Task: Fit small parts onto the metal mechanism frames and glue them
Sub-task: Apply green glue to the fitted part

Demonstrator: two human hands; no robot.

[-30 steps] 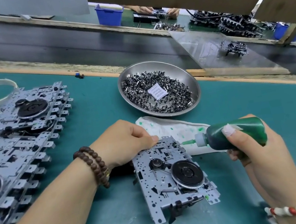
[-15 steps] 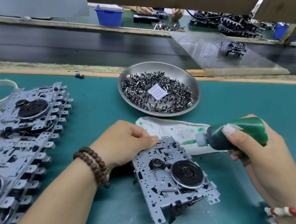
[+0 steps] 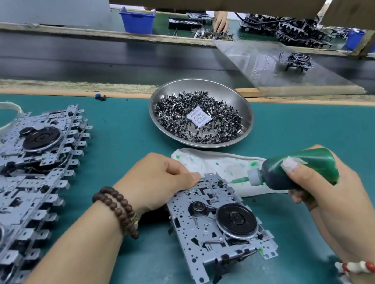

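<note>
While one metal frame lies flat on the green table between both hands, bare mat stays open toward the near edge. Left hand curls over the frame's far corner; right hand grips one green glue bottle, nozzle touching the frame's far edge. One bowl of small parts sits behind a stained cloth; stacked frames crowd the left.

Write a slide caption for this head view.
Right hand aims green glue bottle at metal frame steadied by left hand.
</note>
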